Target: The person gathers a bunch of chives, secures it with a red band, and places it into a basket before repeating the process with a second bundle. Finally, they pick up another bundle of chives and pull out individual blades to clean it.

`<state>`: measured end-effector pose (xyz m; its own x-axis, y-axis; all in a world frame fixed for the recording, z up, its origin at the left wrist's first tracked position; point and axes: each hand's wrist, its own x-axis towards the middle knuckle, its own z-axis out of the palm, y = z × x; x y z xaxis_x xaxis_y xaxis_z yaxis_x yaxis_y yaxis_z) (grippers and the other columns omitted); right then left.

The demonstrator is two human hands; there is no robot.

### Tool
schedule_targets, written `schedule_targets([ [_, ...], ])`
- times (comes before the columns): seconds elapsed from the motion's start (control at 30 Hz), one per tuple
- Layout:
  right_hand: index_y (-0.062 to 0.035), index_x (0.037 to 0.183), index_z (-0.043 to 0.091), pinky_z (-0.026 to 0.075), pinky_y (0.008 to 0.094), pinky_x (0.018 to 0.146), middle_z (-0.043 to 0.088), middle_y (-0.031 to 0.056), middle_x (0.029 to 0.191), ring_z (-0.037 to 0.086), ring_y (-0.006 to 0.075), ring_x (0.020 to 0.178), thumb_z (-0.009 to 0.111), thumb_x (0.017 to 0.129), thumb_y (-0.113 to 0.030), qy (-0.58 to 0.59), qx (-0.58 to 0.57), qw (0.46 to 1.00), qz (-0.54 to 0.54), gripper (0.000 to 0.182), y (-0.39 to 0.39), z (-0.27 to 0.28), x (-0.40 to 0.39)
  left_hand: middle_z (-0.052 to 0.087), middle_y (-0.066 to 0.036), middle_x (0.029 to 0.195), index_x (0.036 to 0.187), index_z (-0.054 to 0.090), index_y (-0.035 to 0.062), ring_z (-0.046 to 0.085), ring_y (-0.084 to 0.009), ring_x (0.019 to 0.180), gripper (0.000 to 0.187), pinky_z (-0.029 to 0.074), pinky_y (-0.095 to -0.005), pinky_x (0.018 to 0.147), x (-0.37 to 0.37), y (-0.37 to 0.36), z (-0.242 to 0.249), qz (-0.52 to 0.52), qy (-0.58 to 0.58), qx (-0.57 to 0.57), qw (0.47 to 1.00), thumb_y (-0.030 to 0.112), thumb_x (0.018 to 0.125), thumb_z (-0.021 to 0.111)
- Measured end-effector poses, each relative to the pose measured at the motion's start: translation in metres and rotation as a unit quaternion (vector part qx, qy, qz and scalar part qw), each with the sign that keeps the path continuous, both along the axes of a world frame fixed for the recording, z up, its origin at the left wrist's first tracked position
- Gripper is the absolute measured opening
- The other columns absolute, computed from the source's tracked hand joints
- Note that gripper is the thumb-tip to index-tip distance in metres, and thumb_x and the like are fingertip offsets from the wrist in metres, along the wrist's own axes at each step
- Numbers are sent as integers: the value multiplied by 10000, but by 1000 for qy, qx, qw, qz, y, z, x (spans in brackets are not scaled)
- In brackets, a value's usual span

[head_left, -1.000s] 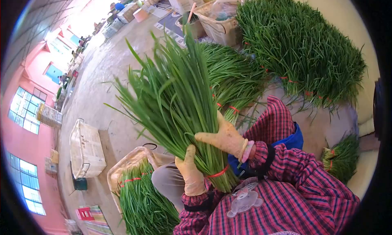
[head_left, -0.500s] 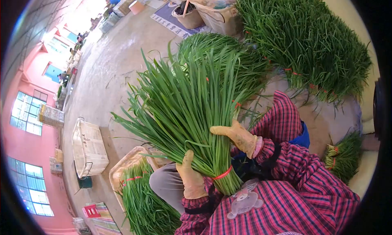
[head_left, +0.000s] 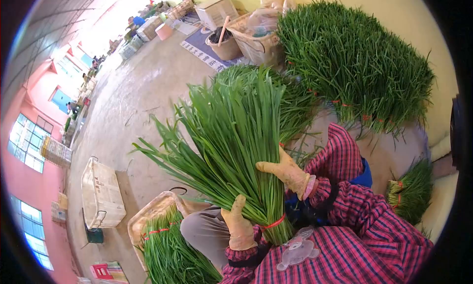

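Note:
A thick bunch of garlic chives (head_left: 231, 146) stands tilted in front of my chest, its leaves fanning up and to the left. Near its cut ends, a red band (head_left: 273, 222) circles the stems. My left hand (head_left: 238, 224), in a yellowish rubber glove, grips the lower left side with the thumb up. Higher on the right side, my gloved right hand (head_left: 288, 173) wraps the stems, its thumb lying across the front. Fingers behind the bunch are hidden. The stem ends rest close to my plaid apron (head_left: 345, 249).
A large pile of banded chives (head_left: 354, 62) lies at the upper right, and a smaller bundle (head_left: 411, 190) at the right. More chives (head_left: 177, 249) lie by a shallow basket (head_left: 135, 225) at lower left. A white crate (head_left: 102, 193), a bucket (head_left: 226, 48) and a bin (head_left: 256, 45) stand beyond.
The head view has shifted slightly. The bunch's leaves have drawn somewhat closer together and upright. Both hands keep their hold on the bunch.

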<state>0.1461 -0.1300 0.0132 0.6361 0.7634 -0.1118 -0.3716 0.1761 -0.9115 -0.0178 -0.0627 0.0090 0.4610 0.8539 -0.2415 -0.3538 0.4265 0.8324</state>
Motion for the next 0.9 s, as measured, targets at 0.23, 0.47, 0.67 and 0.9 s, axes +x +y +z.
schedule_targets([
  [0.23,-26,1428,400,510,343,933,612,104,1253,596,197,1093,691,920,-204,68,32,997,-3,612,12,-8,13,652,-93,1142,1254,563,-30,653,-193,979,413,534,-327,879,22,9,6,-38,38,16,998,15,861,680],
  [0.47,-29,1474,342,406,330,1044,548,106,1340,517,195,1216,615,978,-378,18,-27,999,-8,666,12,-8,37,649,-89,1157,1263,564,-2,647,-196,983,410,531,-334,865,42,34,21,12,56,19,998,35,872,679],
  [0.67,-32,1494,313,360,342,1091,523,111,1381,476,202,1271,709,924,-300,1,17,998,62,744,11,-10,42,649,-61,1144,1239,578,-3,635,-172,970,402,516,-322,881,31,28,-12,43,74,62,994,14,853,687],
  [0.9,-51,1484,325,432,333,1021,545,98,1339,520,198,1214,720,910,-219,28,-16,997,70,716,16,-1,27,654,-41,1113,1222,598,22,631,-150,959,376,506,-309,898,32,17,-17,11,40,88,995,6,862,705],
])
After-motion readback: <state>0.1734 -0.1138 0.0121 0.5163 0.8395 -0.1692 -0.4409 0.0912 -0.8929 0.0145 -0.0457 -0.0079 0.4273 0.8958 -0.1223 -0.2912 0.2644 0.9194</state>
